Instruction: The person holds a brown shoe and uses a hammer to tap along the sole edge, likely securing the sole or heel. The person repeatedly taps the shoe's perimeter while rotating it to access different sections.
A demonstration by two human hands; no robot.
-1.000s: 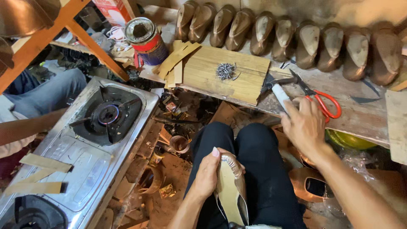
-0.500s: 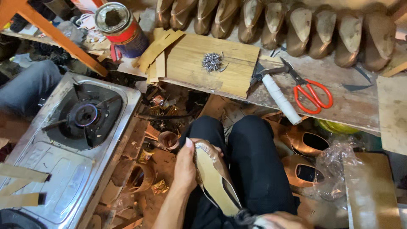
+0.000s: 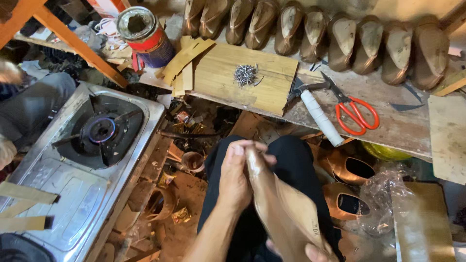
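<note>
In the head view, the left hand (image 3: 236, 180) has its fingers clamped round the toe end of a tan leather shoe upper on its last (image 3: 281, 208), held over the lap. Its long axis runs from the toe down-right to the heel, where the right hand (image 3: 318, 253), barely visible, supports it; whether those fingers grip cannot be told. A white-handled hammer (image 3: 318, 116) lies near the table's front edge.

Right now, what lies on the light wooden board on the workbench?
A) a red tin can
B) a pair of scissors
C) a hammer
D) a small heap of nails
D: a small heap of nails rests on the wooden board, while the orange-handled scissors, the hammer and the tin can all lie off it.
</note>
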